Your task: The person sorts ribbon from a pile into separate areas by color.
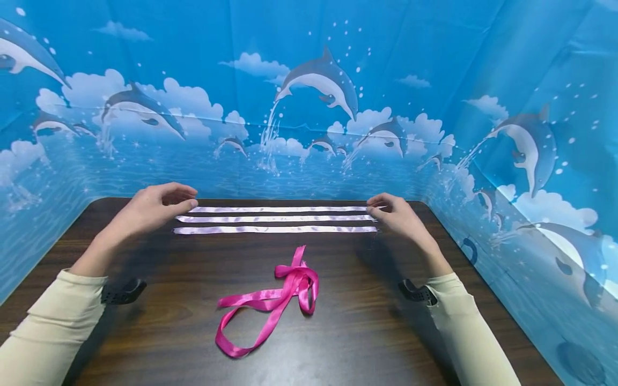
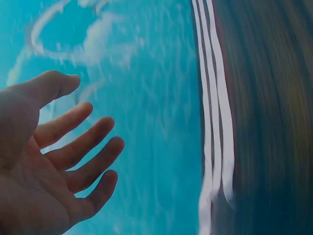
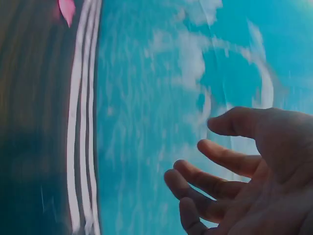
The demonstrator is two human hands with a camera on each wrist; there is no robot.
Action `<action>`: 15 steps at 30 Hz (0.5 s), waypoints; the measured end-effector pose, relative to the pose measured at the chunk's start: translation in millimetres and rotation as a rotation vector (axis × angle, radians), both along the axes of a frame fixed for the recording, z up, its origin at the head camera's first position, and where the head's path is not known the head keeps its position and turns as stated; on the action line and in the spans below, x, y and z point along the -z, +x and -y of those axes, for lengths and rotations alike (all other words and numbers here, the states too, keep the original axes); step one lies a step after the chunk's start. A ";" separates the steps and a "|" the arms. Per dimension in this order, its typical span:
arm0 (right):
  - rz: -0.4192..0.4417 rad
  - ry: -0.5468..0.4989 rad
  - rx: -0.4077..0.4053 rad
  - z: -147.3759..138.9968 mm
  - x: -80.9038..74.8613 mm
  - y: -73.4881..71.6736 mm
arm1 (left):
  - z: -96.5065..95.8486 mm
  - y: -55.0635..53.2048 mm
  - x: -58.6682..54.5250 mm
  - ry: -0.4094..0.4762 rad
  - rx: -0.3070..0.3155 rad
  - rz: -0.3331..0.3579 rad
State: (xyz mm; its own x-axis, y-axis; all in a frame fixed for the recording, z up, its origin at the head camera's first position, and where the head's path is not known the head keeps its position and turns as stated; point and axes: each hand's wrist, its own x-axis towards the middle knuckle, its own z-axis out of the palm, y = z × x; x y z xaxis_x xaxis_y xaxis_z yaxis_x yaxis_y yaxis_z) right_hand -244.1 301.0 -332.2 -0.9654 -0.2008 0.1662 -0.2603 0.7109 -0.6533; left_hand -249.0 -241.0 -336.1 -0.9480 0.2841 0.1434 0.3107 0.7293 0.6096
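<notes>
Three pale lilac ribbons (image 1: 275,229) lie flat and side by side along the table's far edge. My left hand (image 1: 161,203) hovers by their left ends, thumb tip close to the ribbon ends in the head view. In the left wrist view its fingers (image 2: 93,134) are loosely bent and spread, holding nothing, apart from the ribbons. By the right ends is my right hand (image 1: 393,212), overlapping the ribbon tips in the head view. The right wrist view shows its fingers (image 3: 210,183) relaxed, with nothing held. Nearer to me, a bright pink ribbon (image 1: 289,284) lies loosely looped.
The dark wood-grain table (image 1: 193,332) spreads under both arms. A blue dolphin-print backdrop (image 1: 289,177) rises right behind the table's far edge and along both sides. Black bands (image 1: 123,292) sit on both wrists, below the cream sleeves.
</notes>
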 end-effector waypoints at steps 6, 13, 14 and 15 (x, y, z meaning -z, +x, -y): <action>-0.055 0.120 -0.168 46.1 3.0 17.1 | -40.8 17.7 -3.7 -0.020 0.149 -0.057; -0.004 0.218 -0.289 86.9 21.9 32.4 | -65.9 25.6 5.1 -0.003 0.251 -0.047; 0.014 0.234 -0.309 92.5 25.6 35.1 | -68.8 26.3 7.8 0.003 0.267 -0.042; 0.033 0.251 -0.331 97.5 29.7 37.4 | -71.6 27.5 10.4 0.009 0.285 -0.036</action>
